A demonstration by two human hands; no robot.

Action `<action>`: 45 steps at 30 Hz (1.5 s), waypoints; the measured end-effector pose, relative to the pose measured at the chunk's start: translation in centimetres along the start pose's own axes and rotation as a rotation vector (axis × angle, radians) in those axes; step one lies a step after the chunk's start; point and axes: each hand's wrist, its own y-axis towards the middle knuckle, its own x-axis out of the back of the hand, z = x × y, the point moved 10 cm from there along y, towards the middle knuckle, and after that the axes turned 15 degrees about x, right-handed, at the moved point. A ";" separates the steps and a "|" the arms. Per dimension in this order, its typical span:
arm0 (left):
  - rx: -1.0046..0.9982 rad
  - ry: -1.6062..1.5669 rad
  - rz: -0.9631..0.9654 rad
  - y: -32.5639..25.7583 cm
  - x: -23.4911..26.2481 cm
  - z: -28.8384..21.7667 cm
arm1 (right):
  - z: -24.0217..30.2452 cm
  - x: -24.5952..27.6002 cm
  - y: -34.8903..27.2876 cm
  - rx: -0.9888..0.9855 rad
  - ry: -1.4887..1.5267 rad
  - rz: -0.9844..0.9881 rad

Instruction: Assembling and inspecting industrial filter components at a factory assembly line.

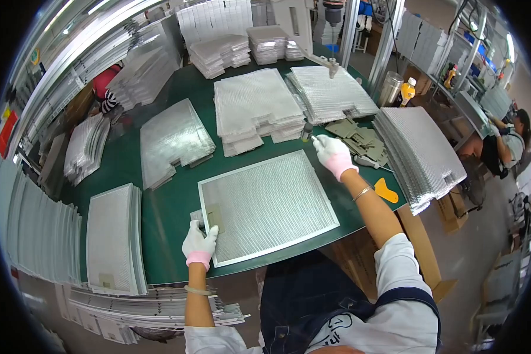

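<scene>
- White-gloved, grips framed mesh panel at its left edge with left hand.
- Holds dark-headed tool in closed right hand, near panel's far right corner.

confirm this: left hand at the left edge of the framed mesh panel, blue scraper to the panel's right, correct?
Not quite: the head view shows the scraper is yellow-orange, not blue. The left hand is at the left edge of the framed mesh panel, scraper to its right.
</scene>
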 end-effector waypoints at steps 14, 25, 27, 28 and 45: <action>0.084 0.028 -0.005 -0.4 -0.2 -0.5 | -0.5 -3.4 0.3 0.136 -0.110 0.306; 0.100 -0.007 0.018 -0.6 -0.5 -0.7 | -1.0 -0.4 -0.3 0.053 0.041 0.097; 0.055 -0.062 0.018 0.1 -0.9 -0.5 | -1.8 2.6 -2.1 0.098 0.292 -0.068; 0.076 -0.057 0.012 0.0 -0.7 -0.4 | -1.8 3.4 -3.2 0.127 0.301 -0.038; 0.044 -0.039 -0.116 -0.2 -1.0 0.1 | 1.0 1.5 -19.5 0.273 -0.060 0.571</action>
